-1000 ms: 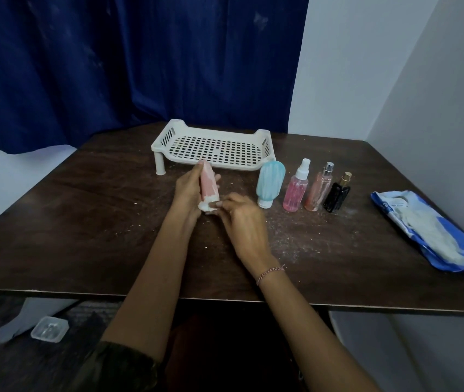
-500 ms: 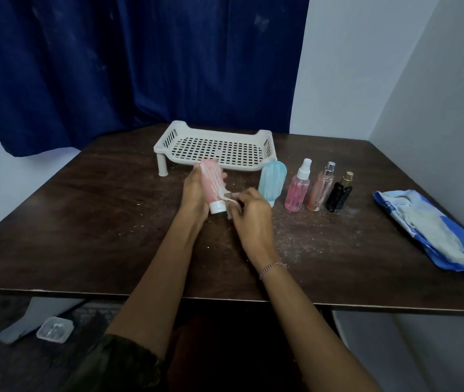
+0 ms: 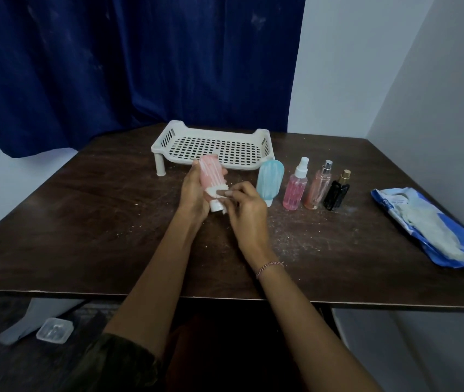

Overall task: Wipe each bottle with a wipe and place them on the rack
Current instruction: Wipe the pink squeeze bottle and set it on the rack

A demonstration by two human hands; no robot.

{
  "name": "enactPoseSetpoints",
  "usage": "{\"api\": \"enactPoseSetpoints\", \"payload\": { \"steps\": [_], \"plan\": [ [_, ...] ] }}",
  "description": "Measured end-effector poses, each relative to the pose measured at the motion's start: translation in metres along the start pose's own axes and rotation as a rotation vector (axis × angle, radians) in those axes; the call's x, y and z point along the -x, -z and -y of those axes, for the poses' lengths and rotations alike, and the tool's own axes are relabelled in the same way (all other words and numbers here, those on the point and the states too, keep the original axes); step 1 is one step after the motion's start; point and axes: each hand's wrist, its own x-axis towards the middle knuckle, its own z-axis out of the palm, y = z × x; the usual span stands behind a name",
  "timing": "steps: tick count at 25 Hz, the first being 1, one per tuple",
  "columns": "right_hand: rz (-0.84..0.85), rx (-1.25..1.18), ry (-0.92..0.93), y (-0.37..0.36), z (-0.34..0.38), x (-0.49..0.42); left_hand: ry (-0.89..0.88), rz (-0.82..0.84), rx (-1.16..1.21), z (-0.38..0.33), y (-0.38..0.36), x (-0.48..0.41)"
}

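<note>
Pink bottle [image 3: 210, 176] now tilted further back, wipe [image 3: 217, 192] near cap.

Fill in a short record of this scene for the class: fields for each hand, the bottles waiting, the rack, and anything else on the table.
left hand: holds the pink tube bottle, cap end down, above the table
right hand: presses a white wipe against the tube near its cap
bottles waiting: blue tube bottle, pink spray bottle, peach perfume bottle, black perfume bottle, standing in a row
rack: white, no bottles on it
also on table: blue wipe pack, at the right
</note>
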Motion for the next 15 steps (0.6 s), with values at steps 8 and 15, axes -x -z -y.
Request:
{"api": "enactPoseSetpoints", "payload": {
  "steps": [8,15],
  "plan": [
    [-0.07,0.0,0.01,0.0023,-0.0007,-0.0013,0.088,0.104,0.071,-0.001,-0.0014,0.005],
    [-0.099,-0.027,-0.023,0.0034,-0.0028,-0.0019,0.062,0.13,0.087,-0.0026,0.0022,0.0043]
  ]
}}
